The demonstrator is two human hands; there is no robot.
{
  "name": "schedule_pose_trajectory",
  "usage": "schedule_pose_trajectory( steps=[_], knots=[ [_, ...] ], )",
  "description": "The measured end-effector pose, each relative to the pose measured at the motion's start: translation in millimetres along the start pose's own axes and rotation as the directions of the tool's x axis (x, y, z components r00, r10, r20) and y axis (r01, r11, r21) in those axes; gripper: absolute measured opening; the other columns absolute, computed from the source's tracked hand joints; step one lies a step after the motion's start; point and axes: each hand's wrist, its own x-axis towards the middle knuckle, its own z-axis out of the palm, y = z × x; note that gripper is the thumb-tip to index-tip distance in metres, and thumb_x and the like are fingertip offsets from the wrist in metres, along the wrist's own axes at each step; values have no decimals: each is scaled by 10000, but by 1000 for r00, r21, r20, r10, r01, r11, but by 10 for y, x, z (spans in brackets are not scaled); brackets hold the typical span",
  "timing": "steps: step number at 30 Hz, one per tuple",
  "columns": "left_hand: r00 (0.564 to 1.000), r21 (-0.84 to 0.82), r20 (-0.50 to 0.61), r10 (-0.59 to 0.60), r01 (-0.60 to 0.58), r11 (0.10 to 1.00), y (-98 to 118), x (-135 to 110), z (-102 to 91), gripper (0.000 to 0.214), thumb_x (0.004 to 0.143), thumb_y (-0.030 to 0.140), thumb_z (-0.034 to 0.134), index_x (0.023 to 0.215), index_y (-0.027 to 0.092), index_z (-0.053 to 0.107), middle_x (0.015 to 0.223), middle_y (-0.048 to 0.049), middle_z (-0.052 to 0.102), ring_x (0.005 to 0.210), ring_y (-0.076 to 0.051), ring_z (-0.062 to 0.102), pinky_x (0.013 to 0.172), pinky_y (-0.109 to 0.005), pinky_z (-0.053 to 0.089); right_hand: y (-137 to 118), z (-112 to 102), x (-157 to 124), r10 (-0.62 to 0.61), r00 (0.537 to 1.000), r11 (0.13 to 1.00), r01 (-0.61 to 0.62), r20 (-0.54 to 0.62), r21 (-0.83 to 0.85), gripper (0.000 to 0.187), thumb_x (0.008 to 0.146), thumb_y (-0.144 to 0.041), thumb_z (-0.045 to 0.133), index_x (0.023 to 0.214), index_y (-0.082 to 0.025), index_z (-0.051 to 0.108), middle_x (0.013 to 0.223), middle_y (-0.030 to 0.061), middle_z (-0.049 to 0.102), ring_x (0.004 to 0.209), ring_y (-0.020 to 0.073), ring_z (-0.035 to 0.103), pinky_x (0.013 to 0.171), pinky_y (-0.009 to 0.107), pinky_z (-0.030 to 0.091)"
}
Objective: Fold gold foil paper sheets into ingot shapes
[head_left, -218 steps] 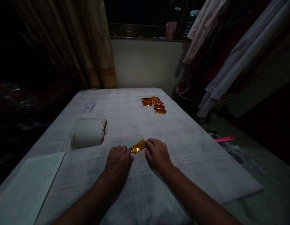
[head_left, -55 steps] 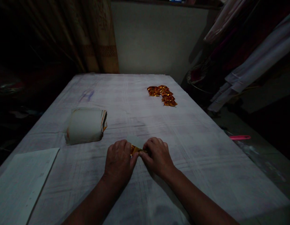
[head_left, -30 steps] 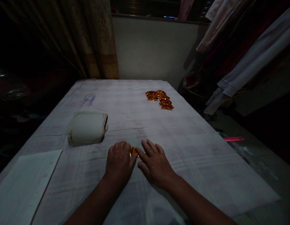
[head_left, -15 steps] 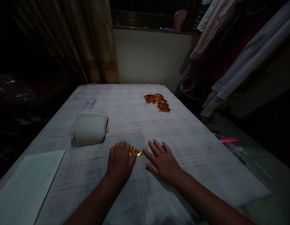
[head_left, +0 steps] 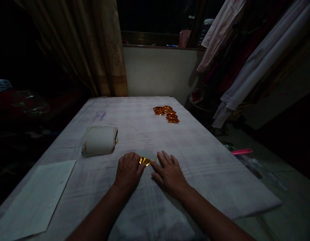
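A small piece of gold foil paper [head_left: 145, 161] lies on the cloth-covered table between my two hands. Its left end is hidden under my left hand [head_left: 128, 170], whose fingers curl closed over it, with the thumb along the near edge. My right hand [head_left: 170, 173] rests flat, fingers stretched and apart, its index fingertip touching the foil's right end. Farther off to the right sits a cluster of several folded gold foil pieces [head_left: 171, 115]. To the left is a curved stack of pale-backed paper sheets [head_left: 99, 140], with gold showing at its edges.
A white sheet [head_left: 36, 199] lies at the table's left front. The table [head_left: 220, 174] has a pale checked cloth. Clothes [head_left: 255, 63] hang at the right, a curtain [head_left: 104, 50] at the back left. A pink cup [head_left: 184, 38] stands on the sill, and a pink-handled thing [head_left: 242, 151] is beyond the table's right edge.
The head view has tilted up and shifted slightly. My right hand has moved a little closer to my left, and less of the foil's right tip shows.
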Motion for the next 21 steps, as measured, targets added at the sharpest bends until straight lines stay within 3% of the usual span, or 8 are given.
schedule_pose_trajectory(
  steps=[5, 10, 17, 21],
  knots=[
    [989, -151, -28, 147, -150, 977, -209, -50, -85, 183, 941, 252, 593, 1105, 252, 673, 1316, -95, 618, 1224, -285, 543, 1030, -473, 416, -108, -47, 78, -7, 998, 999, 9, -59, 32, 366, 925, -343, 667, 1265, -208, 664, 1440, 155, 560, 1334, 330, 472, 1051, 477, 397],
    [953, -173, 74, 292, -277, 945, -314, 83, -164, 165, 955, 234, 582, 1069, 247, 701, 1019, -48, 726, 952, -210, 652, 978, -428, 444, -184, -136, 223, 14, 1000, 998, -13, -13, 64, 192, 931, -275, 641, 1101, -213, 707, 1094, 90, 686, 1017, 248, 592, 867, 370, 458],
    [852, 2, 90, 516, -519, 855, -323, 194, -225, 174, 963, 155, 519, 955, 207, 685, 839, -52, 680, 755, -191, 605, 798, -361, 457, -47, -112, 266, -81, 997, 991, 82, -11, 107, 171, 909, -278, 673, 1065, -214, 703, 1063, 64, 670, 960, 217, 580, 828, 337, 437],
    [850, 38, 69, 523, -526, 850, -326, 184, -196, 180, 956, 137, 509, 929, 200, 676, 819, -49, 670, 741, -196, 588, 781, -357, 452, 5, -62, 274, -100, 994, 986, 104, -40, 131, 176, 917, -260, 658, 1079, -212, 704, 1048, 63, 665, 942, 209, 570, 816, 334, 430]
  ],
)
